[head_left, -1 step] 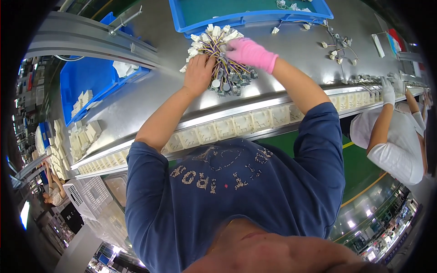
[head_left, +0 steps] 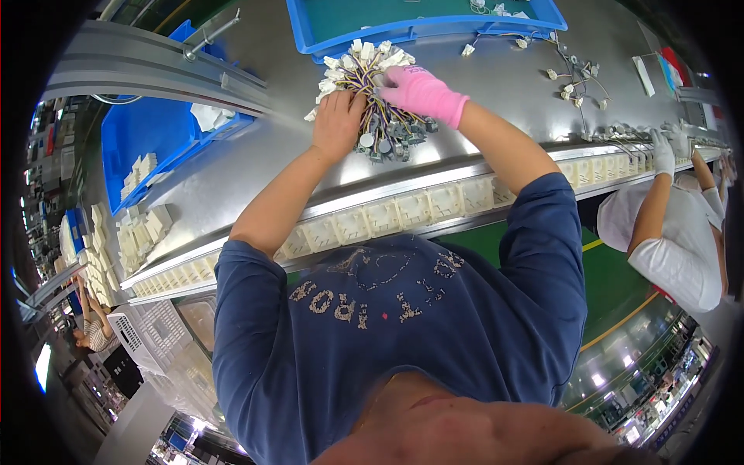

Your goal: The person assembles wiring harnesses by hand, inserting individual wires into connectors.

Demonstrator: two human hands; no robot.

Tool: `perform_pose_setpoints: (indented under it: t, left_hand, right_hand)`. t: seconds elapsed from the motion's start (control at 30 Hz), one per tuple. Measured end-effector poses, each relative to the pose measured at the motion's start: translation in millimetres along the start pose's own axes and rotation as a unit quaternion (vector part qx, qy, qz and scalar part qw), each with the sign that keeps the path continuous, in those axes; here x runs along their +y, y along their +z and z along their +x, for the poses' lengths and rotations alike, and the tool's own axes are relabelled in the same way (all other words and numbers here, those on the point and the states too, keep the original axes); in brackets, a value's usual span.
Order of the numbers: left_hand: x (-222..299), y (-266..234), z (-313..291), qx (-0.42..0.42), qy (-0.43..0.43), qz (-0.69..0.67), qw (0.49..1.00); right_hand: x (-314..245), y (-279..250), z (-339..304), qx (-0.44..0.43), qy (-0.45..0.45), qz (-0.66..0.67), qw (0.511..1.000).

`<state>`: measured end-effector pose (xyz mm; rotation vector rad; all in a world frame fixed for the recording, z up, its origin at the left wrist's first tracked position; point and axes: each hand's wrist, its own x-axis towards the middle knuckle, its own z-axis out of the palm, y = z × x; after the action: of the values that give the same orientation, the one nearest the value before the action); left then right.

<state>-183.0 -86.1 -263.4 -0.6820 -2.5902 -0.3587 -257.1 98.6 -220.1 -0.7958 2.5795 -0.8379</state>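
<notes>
A thick bundle of wire harnesses point(head_left: 370, 84) lies on the metal bench, its dark and yellow wires gathered at the middle. White plug connectors point(head_left: 368, 53) fan out at its far end, while small grey metal parts point(head_left: 391, 141) hang together at the near end. My bare left hand point(head_left: 339, 124) has its fingers curled over the bundle's left side. In a pink glove, my right hand point(head_left: 422, 94) closes on the wires from the right; its fingertips are partly hidden among them.
A blue tray point(head_left: 434, 31) stands beyond the bundle, and another blue bin point(head_left: 147, 128) is at left. A row of white plastic housings point(head_left: 399, 215) runs along the near edge. Loose harnesses point(head_left: 573, 81) lie at right. A co-worker's gloved hand point(head_left: 663, 151) is farther right.
My right hand has shifted very slightly left and toward me along the wires. My left hand and the bundle stay nearly in place.
</notes>
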Motion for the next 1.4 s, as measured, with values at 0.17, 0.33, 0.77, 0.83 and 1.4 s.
perform_pose_setpoints:
  t: [0.17,0.33,0.77,0.83,1.4]
  left_hand:
    - [-2.1,-3.8,8.4,-0.094,-0.047,0.124,0.987]
    - [-4.6,3.1,2.4,-0.056,-0.119,0.085,0.988]
    - [-7.0,26.0,7.5,-0.063,-0.308,-0.041,0.949]
    - [-10.1,17.2,9.2,-0.086,-0.302,-0.049,0.948]
    - [2.7,-164.0,56.3,-0.229,-0.252,-0.679,0.650]
  right_hand:
    - [-10.9,18.7,-1.0,0.044,0.040,-0.003,0.998]
    - [-6.4,37.5,-5.9,0.090,-0.053,-0.118,0.987]
    - [7.4,34.9,11.1,0.059,0.003,0.036,0.998]
    - [10.2,36.9,10.3,0.066,-0.010,0.022,0.998]
    - [32.1,57.0,15.3,0.040,-0.048,0.001,0.998]
